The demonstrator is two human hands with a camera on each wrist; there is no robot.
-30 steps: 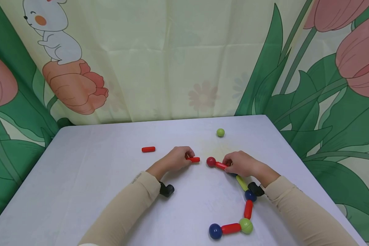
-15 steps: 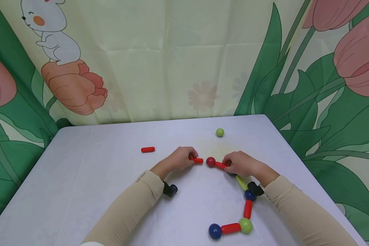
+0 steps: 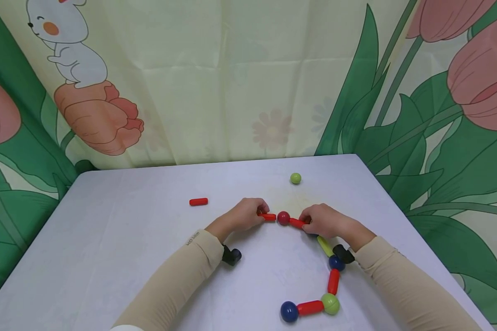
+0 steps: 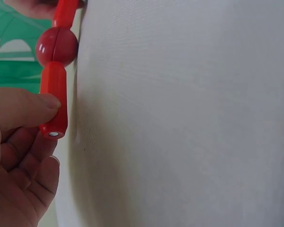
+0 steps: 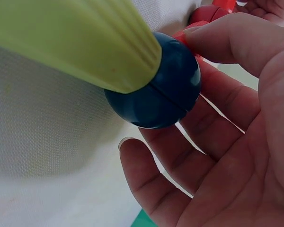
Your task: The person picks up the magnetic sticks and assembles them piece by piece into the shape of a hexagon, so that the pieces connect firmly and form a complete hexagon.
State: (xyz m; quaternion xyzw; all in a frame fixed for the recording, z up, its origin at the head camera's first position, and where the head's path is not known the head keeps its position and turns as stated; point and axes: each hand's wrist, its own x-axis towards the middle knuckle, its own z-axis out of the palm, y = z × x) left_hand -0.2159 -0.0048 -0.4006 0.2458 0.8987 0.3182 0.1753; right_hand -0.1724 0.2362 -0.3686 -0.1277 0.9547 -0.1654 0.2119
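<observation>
My left hand (image 3: 248, 214) pinches a red magnetic rod (image 4: 54, 94) between thumb and fingers; a silver magnet shows at its near end. The rod's far end is right at a dark red ball (image 4: 57, 46). From that ball's other side runs a second red rod (image 3: 297, 223), which my right hand (image 3: 326, 220) pinches. A dark blue ball (image 5: 168, 85) sits under the right palm, joined to a yellow-green rod (image 3: 325, 246). Beyond it the chain goes on through another blue ball (image 3: 337, 263), a red rod (image 3: 333, 282), a green ball (image 3: 330, 304) and another red rod (image 3: 310, 308).
A blue ball (image 3: 289, 311) ends the chain near the front of the white table (image 3: 120, 257). One loose red rod (image 3: 199, 202) lies to the left, and a loose green ball (image 3: 296, 178) sits near the back edge. A printed curtain (image 3: 190, 92) hangs behind.
My left hand has moved right with its red rod, bringing the rod's end up to the dark red ball. The right hand has kept its place on the chain.
</observation>
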